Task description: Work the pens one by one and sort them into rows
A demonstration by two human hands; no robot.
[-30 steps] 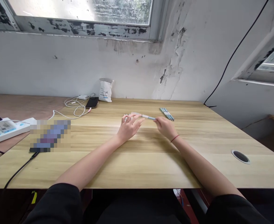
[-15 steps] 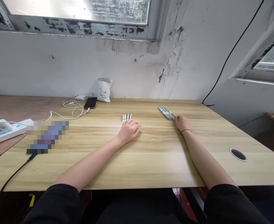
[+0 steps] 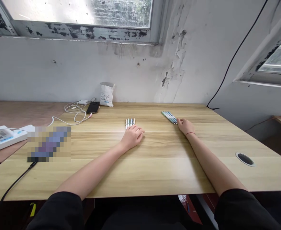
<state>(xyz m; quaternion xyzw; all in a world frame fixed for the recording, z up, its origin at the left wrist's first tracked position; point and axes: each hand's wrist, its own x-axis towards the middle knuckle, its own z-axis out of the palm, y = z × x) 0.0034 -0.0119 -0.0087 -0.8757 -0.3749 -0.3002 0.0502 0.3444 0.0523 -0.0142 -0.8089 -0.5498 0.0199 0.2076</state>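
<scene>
Several pens (image 3: 130, 122) lie side by side at the middle of the desk. My left hand (image 3: 132, 137) rests palm down over their near ends, its fingers stretched out and hiding those ends. To the right, a second row of pens (image 3: 169, 117) in green and blue tones lies slanted on the desk. At the near end of that row is my right hand (image 3: 186, 126), its fingers curled in and pinching the end of the rightmost pen. A thin red band circles the right wrist.
A white packet (image 3: 107, 94) stands against the wall beside a dark phone (image 3: 93, 107) with a white cable. At left are a power strip (image 3: 11, 137) and a blurred device (image 3: 50, 143) on a black cable. A round cable hole (image 3: 245, 159) sits at right.
The rightmost pen of the right row was angled away from the others; it now lies against them. My right hand has shifted slightly left with it. My left hand stays over its pens.
</scene>
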